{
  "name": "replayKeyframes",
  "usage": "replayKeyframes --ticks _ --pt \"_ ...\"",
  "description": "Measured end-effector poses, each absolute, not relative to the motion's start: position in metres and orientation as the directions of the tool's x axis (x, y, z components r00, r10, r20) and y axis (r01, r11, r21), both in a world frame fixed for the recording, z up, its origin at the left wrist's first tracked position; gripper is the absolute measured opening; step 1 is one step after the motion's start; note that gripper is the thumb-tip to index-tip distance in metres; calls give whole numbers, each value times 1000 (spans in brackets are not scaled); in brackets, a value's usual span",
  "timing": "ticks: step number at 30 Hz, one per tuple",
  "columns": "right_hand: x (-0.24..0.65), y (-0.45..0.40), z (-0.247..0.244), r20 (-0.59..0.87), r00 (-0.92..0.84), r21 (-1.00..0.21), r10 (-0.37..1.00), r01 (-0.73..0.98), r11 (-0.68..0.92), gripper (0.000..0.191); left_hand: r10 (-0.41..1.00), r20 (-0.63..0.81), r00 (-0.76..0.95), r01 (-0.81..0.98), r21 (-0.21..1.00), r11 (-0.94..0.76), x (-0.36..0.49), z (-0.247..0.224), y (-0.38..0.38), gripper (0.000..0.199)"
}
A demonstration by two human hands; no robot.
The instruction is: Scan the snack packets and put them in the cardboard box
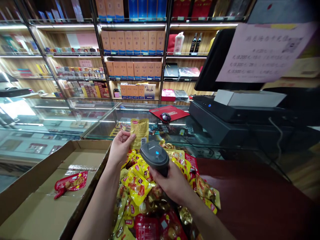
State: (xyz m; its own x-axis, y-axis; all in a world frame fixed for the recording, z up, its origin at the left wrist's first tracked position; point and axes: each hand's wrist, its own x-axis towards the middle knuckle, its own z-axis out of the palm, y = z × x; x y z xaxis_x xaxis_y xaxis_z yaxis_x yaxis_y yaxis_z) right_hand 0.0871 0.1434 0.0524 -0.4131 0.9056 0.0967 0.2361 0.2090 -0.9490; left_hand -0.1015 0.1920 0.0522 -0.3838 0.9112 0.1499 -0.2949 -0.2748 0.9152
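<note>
My left hand (122,145) pinches the left edge of a gold snack packet (139,130), which stands upright with its printed back and barcode facing me. Wrapped round the handle of a dark grey barcode scanner (155,155) is my right hand (172,183). A blue light glows on the scanner's top, and its head is close to the packet's barcode. Beneath both hands lies a heap of yellow, gold and red snack packets (137,185). One red snack packet (71,183) rests alone inside a cardboard box (32,210) to my left.
A glass display counter (100,130) runs ahead, with a mouse (165,117) on a red mat (175,112). At right stand a monitor (212,60) with a paper sign and a black cash drawer (225,123). Stocked shelves (135,56) line the back wall.
</note>
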Motion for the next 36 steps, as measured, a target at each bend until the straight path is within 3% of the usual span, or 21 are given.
replayKeyframes --ticks 27,33,36 --pt "89 147 47 60 -400 -972 915 184 144 29 909 138 -393 -245 937 -248 -103 48 194 43" --pt "89 142 47 55 -404 -977 913 169 133 29 860 163 -484 -209 933 -294 -112 50 186 39" --pt "87 138 47 7 -405 -983 914 164 80 28 779 237 -581 -100 929 -357 -122 56 169 35"
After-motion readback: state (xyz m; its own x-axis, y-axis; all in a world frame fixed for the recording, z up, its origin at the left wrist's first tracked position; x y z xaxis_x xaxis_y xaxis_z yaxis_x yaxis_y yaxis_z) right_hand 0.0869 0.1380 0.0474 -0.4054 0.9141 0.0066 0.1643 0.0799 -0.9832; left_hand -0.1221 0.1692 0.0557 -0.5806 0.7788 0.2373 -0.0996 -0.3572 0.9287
